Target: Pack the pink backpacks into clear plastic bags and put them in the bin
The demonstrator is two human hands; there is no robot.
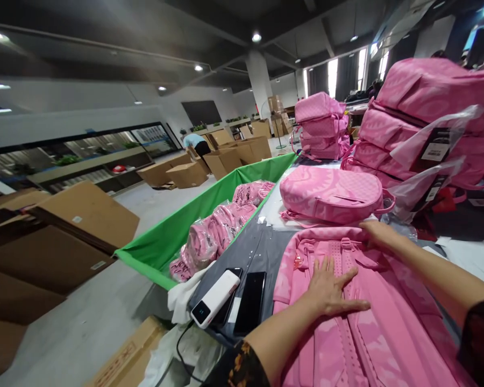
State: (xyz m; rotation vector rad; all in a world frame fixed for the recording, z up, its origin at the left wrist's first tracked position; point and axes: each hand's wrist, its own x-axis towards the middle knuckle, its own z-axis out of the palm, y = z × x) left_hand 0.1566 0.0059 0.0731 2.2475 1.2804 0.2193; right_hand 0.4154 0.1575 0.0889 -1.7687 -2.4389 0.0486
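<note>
One pink backpack [371, 322] lies flat, straps up, on the table [258, 242] right before the person. The left hand [331, 290] rests palm down on the middle of it, fingers spread wide and flat, gripping nothing. The right hand [377, 232] lies on the pack's top edge near the handle; its fingers curl over the fabric, but whether they pinch it cannot be told.

Just beyond lies a second backpack [333, 193], face up and apart from the first. Behind it stand two stacks: a far stack [320, 126] of about three packs, and a near stack [427, 118] at the right of at least three, with two black tags in clear bags hanging from it.

Left of the held pack, on the table's grey sheet, lie two dark phones [250, 302] side by side and one white power bank [215, 298] resting across one of them, a cable running down from it.

A green bin [177, 228] along the table's left edge holds several bagged pink packs [218, 228]. Brown cartons [185, 173], more than five, sit on the floor, where one person [196, 144] bends over them
</note>
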